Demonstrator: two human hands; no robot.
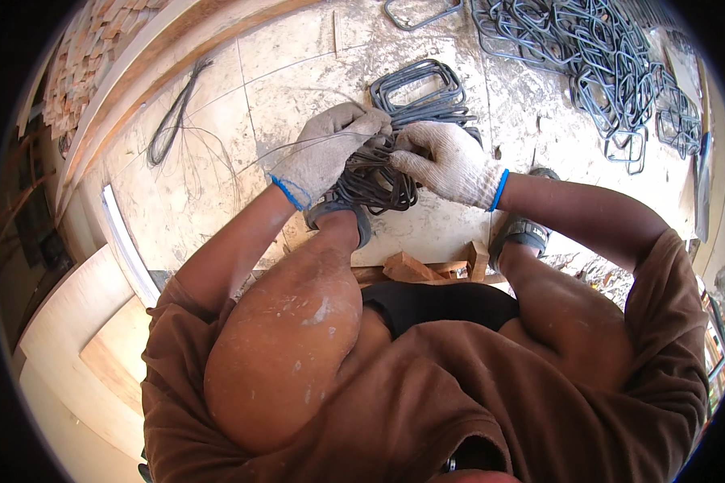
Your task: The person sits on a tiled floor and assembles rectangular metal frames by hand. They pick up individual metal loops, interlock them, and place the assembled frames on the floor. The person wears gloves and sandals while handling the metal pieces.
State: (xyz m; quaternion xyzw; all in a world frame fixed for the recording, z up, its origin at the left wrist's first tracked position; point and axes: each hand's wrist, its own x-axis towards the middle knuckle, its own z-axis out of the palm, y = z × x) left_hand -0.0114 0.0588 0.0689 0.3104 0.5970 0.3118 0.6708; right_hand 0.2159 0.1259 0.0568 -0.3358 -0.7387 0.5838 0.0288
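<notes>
Between the person's feet, on the pale, stained floor [282,72], lies a bundle of dark metal wire loops [376,187], bunched together and tangled-looking where it shows below the gloves. Just beyond it, a neat stack of grey-blue rectangular metal rings with rounded corners [417,83] reaches up to the gloves; from where I stand I can't tell whether the two are joined beneath the fingers.

The left hand [324,147], in an off-white knitted glove with a blue cuff, has its fingers folded together over the bundle's upper left side. It looks clamped on a thin grey wire [278,147], which runs across the glove and trails out to the left. The right hand [449,159], gloved the same way, comes in from the other side with fingers bent and thumb reaching to the loops. Its tips are near together, but I can't tell whether they pinch anything.

To the left, well apart from the hands, a hank of thin dark wire [167,133] lies with loose strands spreading beside it. A big heap of similar metal rings [568,44] covers the floor at the far right. Close behind the bundle, nearer the person's body, are some short wooden offcuts [411,267]. The person wears a brown top [427,378], black shorts [439,307] and dark sandals [528,233]. Stacked wooden pieces [97,52] fill the far left corner.
</notes>
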